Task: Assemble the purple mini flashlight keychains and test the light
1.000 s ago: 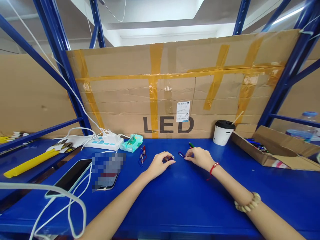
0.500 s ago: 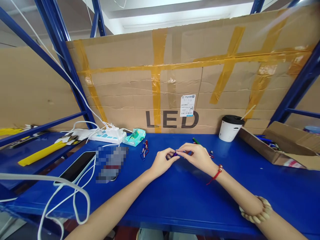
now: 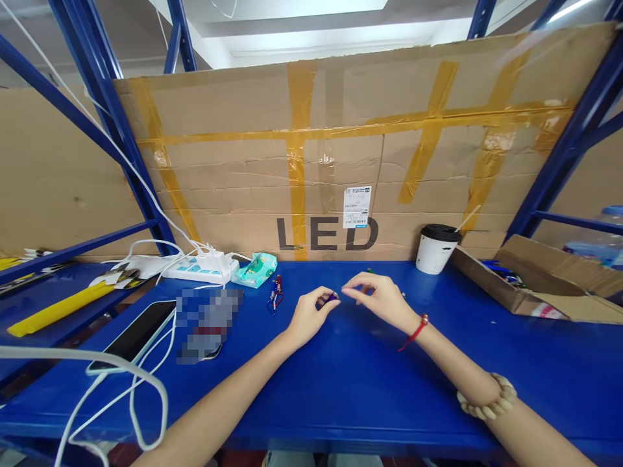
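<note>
My left hand (image 3: 310, 316) is closed, with a small dark purple piece (image 3: 333, 297) pinched between thumb and fingertips; its exact kind is too small to make out. To its right, my right hand (image 3: 384, 302) hovers just apart from that piece, fingers bent and slightly spread, with nothing visible in them. Left of my left hand, a red carabiner (image 3: 278, 292) and a blue carabiner (image 3: 270, 302) lie together on the blue table (image 3: 311, 389). Something green (image 3: 370, 270) shows behind my right hand, mostly hidden by it.
A white paper cup (image 3: 434, 253) with black lid and an open cardboard box (image 3: 511, 285) of small items stand at right. At left are a phone (image 3: 134, 334), a white cable (image 3: 160, 389), a power strip (image 3: 199, 267) and a tissue pack (image 3: 257, 270). Cardboard (image 3: 233, 175) walls the back.
My right hand has drawn away from the purple piece, leaving a gap between the two hands. My left hand still holds the piece. The view has shifted slightly right.
</note>
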Demonstrator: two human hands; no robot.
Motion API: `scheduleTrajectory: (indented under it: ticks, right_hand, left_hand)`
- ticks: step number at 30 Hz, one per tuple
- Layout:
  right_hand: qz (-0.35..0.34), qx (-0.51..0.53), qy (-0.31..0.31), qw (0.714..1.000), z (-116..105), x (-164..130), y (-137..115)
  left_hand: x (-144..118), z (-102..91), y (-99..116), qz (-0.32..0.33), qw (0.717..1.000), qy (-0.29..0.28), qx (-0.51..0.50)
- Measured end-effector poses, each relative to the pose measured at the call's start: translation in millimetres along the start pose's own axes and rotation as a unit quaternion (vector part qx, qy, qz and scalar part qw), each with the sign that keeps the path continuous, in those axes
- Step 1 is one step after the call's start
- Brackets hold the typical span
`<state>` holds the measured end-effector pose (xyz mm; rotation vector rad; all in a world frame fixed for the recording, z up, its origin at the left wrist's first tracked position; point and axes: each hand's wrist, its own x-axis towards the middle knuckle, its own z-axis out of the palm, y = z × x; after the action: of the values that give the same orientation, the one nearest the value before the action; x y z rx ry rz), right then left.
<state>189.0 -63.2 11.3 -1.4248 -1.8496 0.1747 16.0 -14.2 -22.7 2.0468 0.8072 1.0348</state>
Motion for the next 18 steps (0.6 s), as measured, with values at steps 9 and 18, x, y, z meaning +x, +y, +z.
scheduleTrajectory:
  ticks: [9, 18]
  right_hand:
    - [0.070, -0.209, 0.025, 0.975, -3, 2, 29]
    - [0.074, -0.234, -0.065, 0.967, 16, 2, 37]
  left_hand:
    - [2, -1.9, -6, -0.079, 0.990, 0.039, -0.106]
    - [-1, 6.4, -4, -0.075, 0.989, -0.007, -0.126]
